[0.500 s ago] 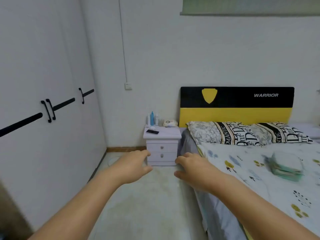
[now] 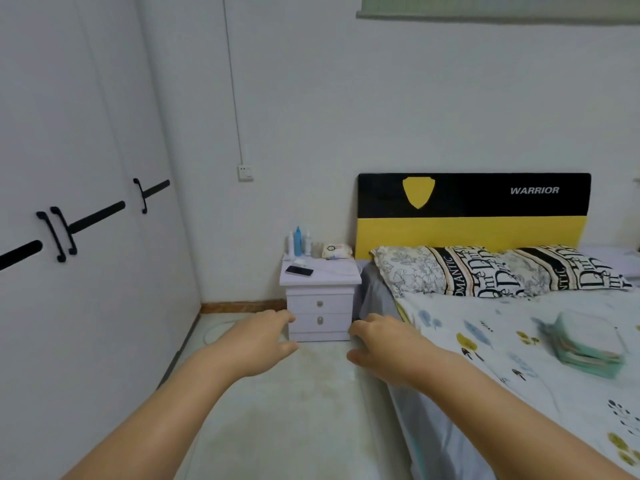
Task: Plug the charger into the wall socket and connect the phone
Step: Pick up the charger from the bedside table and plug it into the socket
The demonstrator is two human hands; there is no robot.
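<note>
A dark phone point(image 2: 299, 270) lies flat on the left part of a white nightstand point(image 2: 320, 299) beside the bed. A small white charger point(image 2: 299, 262) with a thin white cable point(image 2: 337, 270) lies just behind the phone on the same top. The white wall socket point(image 2: 245, 172) sits on the wall above and to the left of the nightstand. My left hand point(image 2: 258, 341) and my right hand point(image 2: 384, 346) are stretched out in front of me, fingers loosely apart, holding nothing, still well short of the nightstand.
Bottles point(image 2: 298, 241) and a wipes pack point(image 2: 335, 251) stand at the back of the nightstand. A white wardrobe point(image 2: 86, 220) with black handles lines the left. The bed point(image 2: 519, 341) with pillows and a folded green cloth point(image 2: 588, 344) fills the right. Pale floor point(image 2: 277, 410) runs between them.
The view has moved a little closer to the nightstand; both hands stay stretched forward and empty.
</note>
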